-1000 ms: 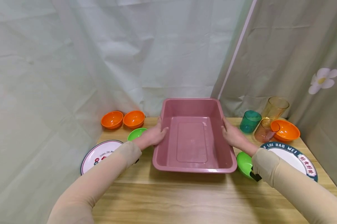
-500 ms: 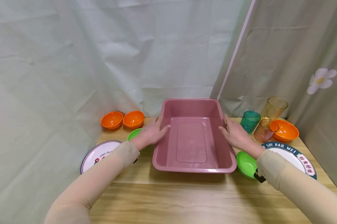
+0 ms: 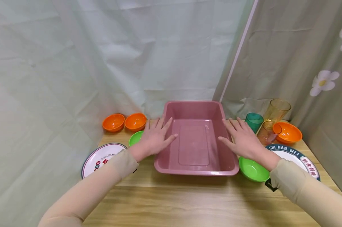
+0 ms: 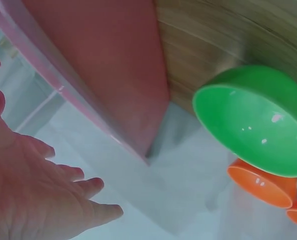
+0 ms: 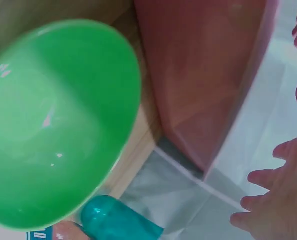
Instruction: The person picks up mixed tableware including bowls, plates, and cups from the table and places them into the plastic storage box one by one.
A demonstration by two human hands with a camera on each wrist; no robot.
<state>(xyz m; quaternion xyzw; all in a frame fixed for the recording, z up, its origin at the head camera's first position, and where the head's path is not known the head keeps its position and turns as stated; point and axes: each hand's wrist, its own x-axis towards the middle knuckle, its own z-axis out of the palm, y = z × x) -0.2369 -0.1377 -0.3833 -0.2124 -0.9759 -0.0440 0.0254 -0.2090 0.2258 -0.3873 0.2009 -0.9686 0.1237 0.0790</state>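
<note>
A pink plastic basin [image 3: 193, 171] sits on the wooden table against the back curtain. Over its left rim my left hand [image 3: 154, 138] hovers with fingers spread, holding nothing. My right hand [image 3: 244, 138] is likewise spread over the right rim. Both wrist views show the hands raised apart from the basin's wall [image 4: 113, 60]. Below and left of the left hand is a green bowl [image 4: 256, 122], partly hidden by it in the head view. Another green bowl [image 5: 63, 120] stands below the right wrist, right of the basin.
Two orange bowls [image 3: 113, 122] and a white plate [image 3: 98, 159] are on the left. At the right stand a teal cup [image 3: 254, 122], a pink cup [image 3: 268, 133], a tall yellow cup [image 3: 277, 110], an orange bowl [image 3: 290, 132] and a blue-rimmed plate [image 3: 308, 165]. Curtains [image 3: 182, 47] border the table.
Both hands have let go of the basin's sides, spread their fingers and risen above the rim. The right hand has shifted slightly right. The basin stays in place.
</note>
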